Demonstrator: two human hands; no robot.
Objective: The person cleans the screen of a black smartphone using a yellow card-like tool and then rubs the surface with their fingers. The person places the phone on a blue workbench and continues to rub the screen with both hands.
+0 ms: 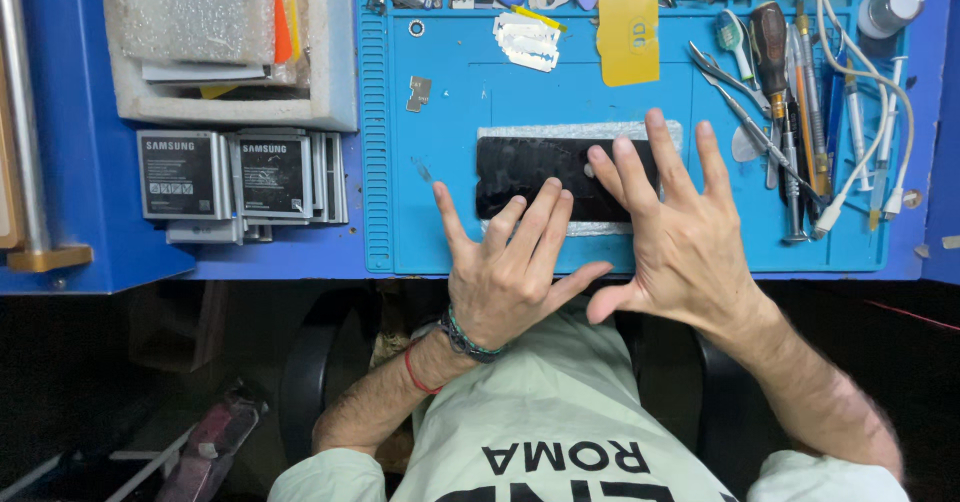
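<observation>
Black and glossy, the phone [560, 174] lies flat on a strip of silvery padding [580, 132] at the centre of the blue work mat [440, 242] on our desk. Its long axis runs left to right across the view, parallel to the desk's near edge, dark face up; which end is the top we cannot tell. Our left hand [510, 267] is open, fingers spread, its fingertips resting on the phone's near-left edge. Our right hand [680, 232] is likewise open and flat, its fingers laid over the phone's right end. Neither grip closes around anything. Screwdrivers and tweezers [780, 92] lie just right of the phone; stacked phone batteries [240, 177] stand well apart to the left.
</observation>
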